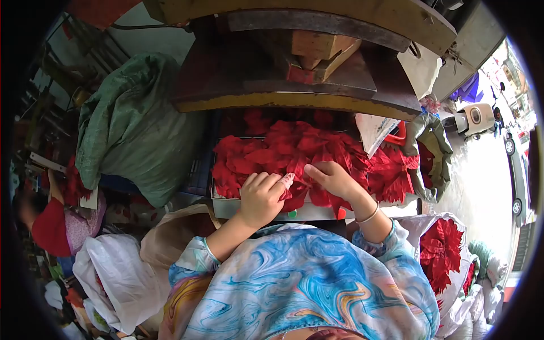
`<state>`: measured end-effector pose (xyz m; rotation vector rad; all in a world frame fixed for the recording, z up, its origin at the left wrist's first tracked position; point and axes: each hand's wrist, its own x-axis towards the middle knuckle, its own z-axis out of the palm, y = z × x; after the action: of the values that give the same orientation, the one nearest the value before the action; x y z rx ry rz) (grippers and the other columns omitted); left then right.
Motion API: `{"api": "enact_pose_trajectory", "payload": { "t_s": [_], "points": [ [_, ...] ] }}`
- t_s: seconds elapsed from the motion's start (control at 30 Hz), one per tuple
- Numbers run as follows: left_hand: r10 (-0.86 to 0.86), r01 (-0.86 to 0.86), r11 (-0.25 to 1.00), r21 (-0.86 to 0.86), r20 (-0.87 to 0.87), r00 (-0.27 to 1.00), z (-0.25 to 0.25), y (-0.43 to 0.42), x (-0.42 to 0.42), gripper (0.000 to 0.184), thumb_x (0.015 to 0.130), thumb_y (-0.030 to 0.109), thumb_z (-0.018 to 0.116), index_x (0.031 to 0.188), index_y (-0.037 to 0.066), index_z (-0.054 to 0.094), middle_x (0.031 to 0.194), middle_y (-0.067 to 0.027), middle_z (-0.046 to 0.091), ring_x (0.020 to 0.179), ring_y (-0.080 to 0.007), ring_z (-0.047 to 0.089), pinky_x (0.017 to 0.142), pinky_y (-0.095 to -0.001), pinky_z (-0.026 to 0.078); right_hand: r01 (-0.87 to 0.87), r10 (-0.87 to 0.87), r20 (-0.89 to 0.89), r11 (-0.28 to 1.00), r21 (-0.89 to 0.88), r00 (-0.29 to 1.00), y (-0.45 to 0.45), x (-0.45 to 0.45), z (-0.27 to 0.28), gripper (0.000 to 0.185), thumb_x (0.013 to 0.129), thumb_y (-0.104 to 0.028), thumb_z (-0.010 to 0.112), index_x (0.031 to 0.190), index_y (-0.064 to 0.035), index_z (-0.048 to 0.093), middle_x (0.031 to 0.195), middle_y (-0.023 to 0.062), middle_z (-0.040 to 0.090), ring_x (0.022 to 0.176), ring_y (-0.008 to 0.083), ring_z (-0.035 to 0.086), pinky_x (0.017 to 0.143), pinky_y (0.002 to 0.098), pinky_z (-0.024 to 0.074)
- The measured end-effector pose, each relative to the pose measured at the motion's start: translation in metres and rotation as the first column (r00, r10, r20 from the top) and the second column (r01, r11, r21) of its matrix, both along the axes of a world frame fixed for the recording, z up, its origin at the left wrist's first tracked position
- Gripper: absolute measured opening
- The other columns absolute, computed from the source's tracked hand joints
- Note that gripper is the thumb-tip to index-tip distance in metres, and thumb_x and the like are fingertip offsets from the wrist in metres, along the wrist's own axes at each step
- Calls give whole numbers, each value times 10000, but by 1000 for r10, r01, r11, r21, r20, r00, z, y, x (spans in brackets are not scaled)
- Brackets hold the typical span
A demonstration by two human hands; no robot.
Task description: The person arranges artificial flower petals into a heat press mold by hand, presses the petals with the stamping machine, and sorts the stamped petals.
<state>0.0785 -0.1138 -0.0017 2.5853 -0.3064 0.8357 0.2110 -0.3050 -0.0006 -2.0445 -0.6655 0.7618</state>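
Note:
My left hand [260, 198] is closed, fingers curled, at the front edge of a pile of red cloth flower petals [283, 144]. A small pinkish-white piece [288, 180] shows at its fingertips; whether it is a finger wrap or something held is unclear. Between the hands lies a red cloth petal piece [299, 190], gripped on the left by that hand. My right hand [337, 180] pinches the same piece from the right with thumb and finger. Both hands rest low over the pile, close together. The fingertips are partly hidden among the petals.
A heavy machine head [294, 102] overhangs the pile. Green [292, 214] and red [341, 213] buttons sit on the front panel. A green sack [136, 130] stands left; a white sack of red flowers [439, 255] is at right. Another person's red sleeve [50, 229] shows far left.

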Motion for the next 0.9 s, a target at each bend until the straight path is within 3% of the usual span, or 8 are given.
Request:
{"api": "enact_pose_trajectory", "payload": {
  "t_s": [0.03,0.13,0.37,0.53,0.63,0.7,0.8,0.9],
  "points": [
    [-6,6,1000,12,15,1000,-2,1,-1,404,633,49,712,1037,64,725,855,-64,639,731,-257,584,629,-384,431,-1,1,-2,1000,0,1000,-1,0,-5,454,990,-399,558,914,36,664,754,200,627,702,254,614,675,381,472],
    [17,-17,1000,7,45,999,-2,7,-7,418,636,56,723,1053,64,725,849,-60,634,726,-251,580,627,-383,428,179,-168,-125,980,85,978,-8,-11,-11,438,1016,-378,542,943,33,677,676,-3,525,633,80,478,582,253,412],
    [-65,65,998,5,36,997,-12,4,-9,375,684,109,715,1057,73,715,862,-29,622,730,-223,569,651,-372,426,249,-26,-562,913,324,827,-11,-21,-23,362,1029,-336,525,909,-14,638,710,-22,501,625,80,443,584,248,403],
    [-145,144,989,-11,-61,988,-17,4,-11,477,683,79,696,1160,76,686,853,-38,631,746,-239,581,669,-373,437,161,76,-531,908,386,844,-6,-24,-34,227,986,-244,616,927,-27,646,728,-51,527,625,70,496,592,255,424],
    [-154,145,984,-100,-89,984,-10,0,-12,590,712,43,677,1297,80,616,794,-55,624,724,-255,581,671,-380,448,183,-92,-267,922,341,959,-2,-31,-27,134,914,-161,688,899,-31,662,707,-16,583,587,121,574,554,295,460],
    [-149,115,975,-192,-174,973,-4,-6,-11,664,741,14,657,1391,84,539,778,-98,638,744,-292,612,694,-396,475,-12,-87,509,982,188,857,2,-41,-12,76,835,-109,714,856,-44,680,687,46,613,563,204,621,526,341,491],
    [-42,-150,947,-283,-574,817,-3,-6,0,562,776,36,701,1323,79,580,841,-138,677,834,-325,656,737,-430,512,-39,-82,576,980,195,813,7,-57,-5,58,770,-77,713,820,-61,686,692,87,616,576,265,625,535,375,505],
    [-132,67,971,-228,-282,950,-19,-3,5,444,731,16,690,1170,72,652,861,-133,681,843,-319,651,750,-428,513,-49,-91,568,973,227,818,3,-55,-12,52,761,-64,686,813,-56,692,680,88,609,524,233,603,508,345,486]
  ]
}}
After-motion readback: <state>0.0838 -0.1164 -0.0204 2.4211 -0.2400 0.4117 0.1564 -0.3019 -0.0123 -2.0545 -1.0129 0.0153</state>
